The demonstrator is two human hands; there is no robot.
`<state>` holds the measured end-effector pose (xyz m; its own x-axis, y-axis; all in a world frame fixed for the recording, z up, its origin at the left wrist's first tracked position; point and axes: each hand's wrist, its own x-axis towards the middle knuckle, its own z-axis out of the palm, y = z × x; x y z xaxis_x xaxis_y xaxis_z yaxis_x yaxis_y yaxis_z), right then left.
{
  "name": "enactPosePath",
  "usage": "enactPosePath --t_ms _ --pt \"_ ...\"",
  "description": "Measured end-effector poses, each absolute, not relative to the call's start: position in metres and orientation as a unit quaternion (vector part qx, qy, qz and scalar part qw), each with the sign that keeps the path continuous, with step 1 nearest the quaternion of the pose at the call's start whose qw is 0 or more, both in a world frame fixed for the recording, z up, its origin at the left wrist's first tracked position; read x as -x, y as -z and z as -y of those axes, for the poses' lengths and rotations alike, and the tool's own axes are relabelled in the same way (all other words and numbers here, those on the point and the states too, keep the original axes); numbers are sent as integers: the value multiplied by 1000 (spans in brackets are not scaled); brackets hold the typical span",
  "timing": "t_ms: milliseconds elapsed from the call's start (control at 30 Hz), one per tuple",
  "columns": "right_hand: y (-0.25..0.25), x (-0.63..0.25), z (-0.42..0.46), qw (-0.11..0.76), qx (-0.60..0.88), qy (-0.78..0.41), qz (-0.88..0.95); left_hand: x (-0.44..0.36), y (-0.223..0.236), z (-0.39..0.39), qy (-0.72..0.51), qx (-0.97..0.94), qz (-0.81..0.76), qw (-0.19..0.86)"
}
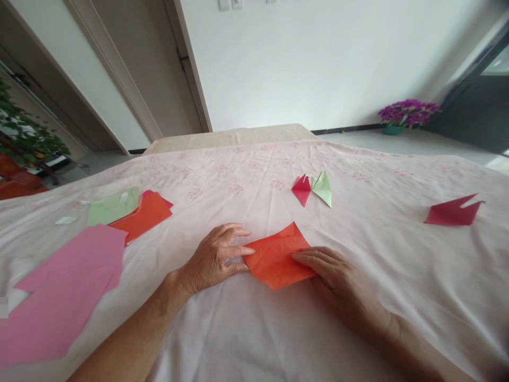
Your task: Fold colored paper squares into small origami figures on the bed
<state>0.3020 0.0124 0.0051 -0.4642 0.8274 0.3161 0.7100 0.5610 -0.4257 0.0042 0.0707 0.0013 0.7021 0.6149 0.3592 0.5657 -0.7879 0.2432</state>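
Between your left hand [218,254] and your right hand [338,281] you have a piece of orange paper [274,262], lying nearly flat, with faint creases across its surface. One pointed corner juts away from you, beyond your right fingertips; another points back toward you, in the gap between your hands. Its left edge sits under your left index fingertip, and its right part runs beneath your right fingers, which partly hide it.

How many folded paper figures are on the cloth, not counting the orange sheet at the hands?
3: a small red figure and a light green figure side by side beyond the orange sheet; a dark red figure at far right.
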Motion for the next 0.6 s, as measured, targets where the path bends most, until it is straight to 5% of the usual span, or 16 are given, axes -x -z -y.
enactPosePath --t_ms 600 --pt "3 -323 -31 268 608 -175 727 -24 11 -76 -292 -834 -423 200"
